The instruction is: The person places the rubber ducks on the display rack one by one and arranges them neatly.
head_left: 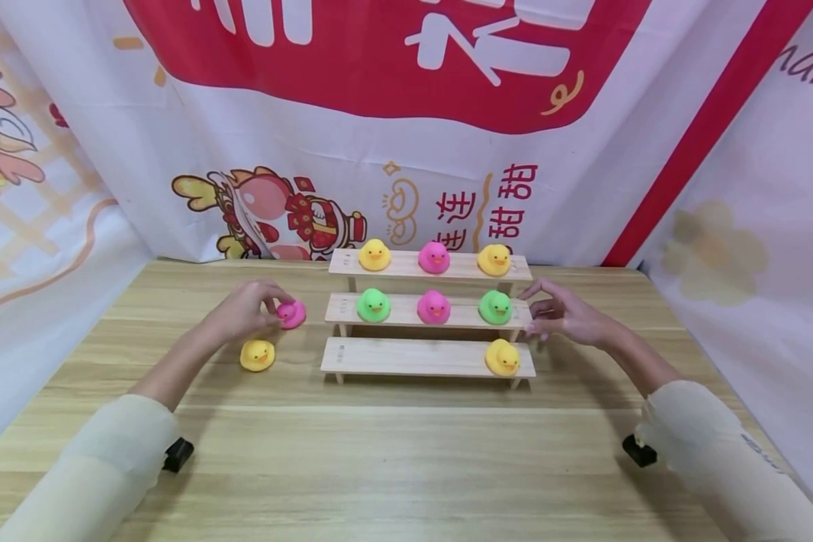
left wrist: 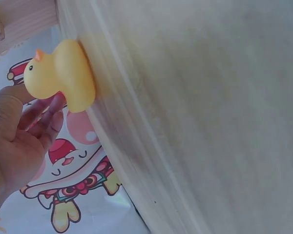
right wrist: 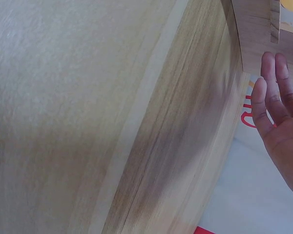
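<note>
My left hand [head_left: 245,310] pinches a pink rubber duck [head_left: 294,315] between thumb and fingers, left of the wooden tiered stand [head_left: 406,355]. Nearer to me, a yellow rubber duck [head_left: 257,356] sits on the table by that wrist. In the left wrist view this yellow duck [left wrist: 71,75] largely hides the pink one. My right hand [head_left: 569,316] is at the stand's right end, fingers extended and loosely bent, fingertips right by the middle step. It holds nothing, as the right wrist view of the hand [right wrist: 283,117] shows.
On the top step a pink duck [head_left: 434,257] sits between two yellow ones. The middle step has a pink duck [head_left: 434,307] between two green ones. A yellow duck [head_left: 502,357] is at the bottom step's right end. Printed cloth [head_left: 298,135] hangs behind the table [head_left: 406,467].
</note>
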Motion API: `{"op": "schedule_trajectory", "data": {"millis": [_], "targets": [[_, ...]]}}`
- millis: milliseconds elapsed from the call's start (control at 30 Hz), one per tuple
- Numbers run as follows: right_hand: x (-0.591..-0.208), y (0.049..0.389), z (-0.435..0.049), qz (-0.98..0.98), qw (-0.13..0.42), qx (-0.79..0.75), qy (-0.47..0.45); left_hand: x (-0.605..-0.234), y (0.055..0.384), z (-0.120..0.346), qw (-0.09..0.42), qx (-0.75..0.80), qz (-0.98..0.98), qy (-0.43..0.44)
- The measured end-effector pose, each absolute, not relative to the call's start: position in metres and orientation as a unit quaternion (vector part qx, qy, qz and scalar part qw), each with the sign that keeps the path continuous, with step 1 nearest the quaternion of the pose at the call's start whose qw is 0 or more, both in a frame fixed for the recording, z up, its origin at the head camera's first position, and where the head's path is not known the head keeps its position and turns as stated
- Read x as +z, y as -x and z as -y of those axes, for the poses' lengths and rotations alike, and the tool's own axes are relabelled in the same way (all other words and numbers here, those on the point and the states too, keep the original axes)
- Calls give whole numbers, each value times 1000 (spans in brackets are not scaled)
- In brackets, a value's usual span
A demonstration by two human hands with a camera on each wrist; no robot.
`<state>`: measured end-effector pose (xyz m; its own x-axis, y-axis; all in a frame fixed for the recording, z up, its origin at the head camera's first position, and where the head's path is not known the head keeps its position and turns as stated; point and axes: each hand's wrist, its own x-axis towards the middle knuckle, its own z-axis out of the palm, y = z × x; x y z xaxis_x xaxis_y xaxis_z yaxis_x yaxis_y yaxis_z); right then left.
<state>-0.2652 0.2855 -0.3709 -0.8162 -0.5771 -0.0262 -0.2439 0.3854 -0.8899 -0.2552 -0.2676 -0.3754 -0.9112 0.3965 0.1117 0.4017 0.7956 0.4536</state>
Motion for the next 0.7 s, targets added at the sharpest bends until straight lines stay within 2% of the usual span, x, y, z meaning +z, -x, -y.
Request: {"op": "schedule_trajectory", "data": {"millis": [700], "targets": [[-370,264,-285,-819,172,-489,248,-371,243,271,42,-235,949,204]]}}
